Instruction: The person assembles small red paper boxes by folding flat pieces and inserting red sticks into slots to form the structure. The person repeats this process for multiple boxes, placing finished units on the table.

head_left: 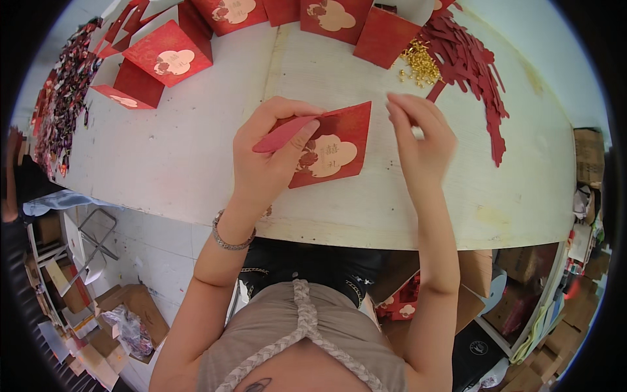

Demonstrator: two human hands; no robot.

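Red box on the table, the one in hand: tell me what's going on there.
The person's left hand holds the red box above the table, with a pinkish-red strip under the thumb. The right hand is off the box, to its right; whether its fingers hold anything small is unclear. Beyond that hand lie a gold heap of small pieces and a pile of dark red strips.

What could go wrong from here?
Possibly two things. The left hand alone holds both the red box and the red strip under its thumb, so if that grip loosens, either might slip. The small gold pieces lie loose near the right hand, right beside a standing box, so a bump could scatter them.
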